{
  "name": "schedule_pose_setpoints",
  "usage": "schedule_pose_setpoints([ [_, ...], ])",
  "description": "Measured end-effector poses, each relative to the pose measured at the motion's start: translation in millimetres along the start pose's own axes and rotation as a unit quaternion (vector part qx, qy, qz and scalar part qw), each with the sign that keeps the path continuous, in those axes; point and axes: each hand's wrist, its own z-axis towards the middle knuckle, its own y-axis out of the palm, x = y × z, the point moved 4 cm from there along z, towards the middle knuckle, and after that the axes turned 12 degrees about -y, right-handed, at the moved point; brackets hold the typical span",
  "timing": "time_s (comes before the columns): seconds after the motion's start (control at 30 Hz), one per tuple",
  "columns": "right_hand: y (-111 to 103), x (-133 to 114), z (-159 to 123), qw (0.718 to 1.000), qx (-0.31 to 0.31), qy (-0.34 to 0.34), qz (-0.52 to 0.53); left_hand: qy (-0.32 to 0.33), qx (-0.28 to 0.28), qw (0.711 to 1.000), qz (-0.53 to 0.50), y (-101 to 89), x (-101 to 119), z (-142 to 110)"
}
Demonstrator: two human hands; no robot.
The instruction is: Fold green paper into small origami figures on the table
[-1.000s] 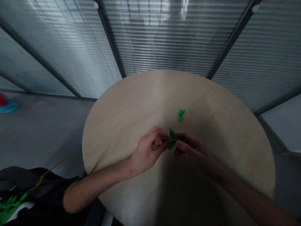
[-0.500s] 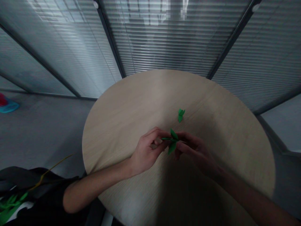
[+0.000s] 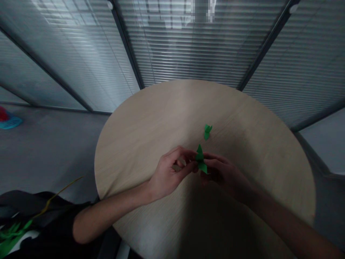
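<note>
Pinching a folded green paper piece [image 3: 199, 157] between fingertips, the left hand [image 3: 167, 174] and right hand [image 3: 229, 174] meet over the round wooden bench [image 3: 153, 118]; its pointed flaps are already formed, any remaining folds unclear; a second green piece [image 3: 207, 132] lies shaped just beyond.
</note>
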Motion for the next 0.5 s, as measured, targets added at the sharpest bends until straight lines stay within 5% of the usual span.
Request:
schedule_pose_setpoints([
  [0.5,2.2,1.6,1.4,0.994,-0.010,0.094,0.060,0.126,0.035,0.991,0.038,-1.2,4.2,-1.1],
])
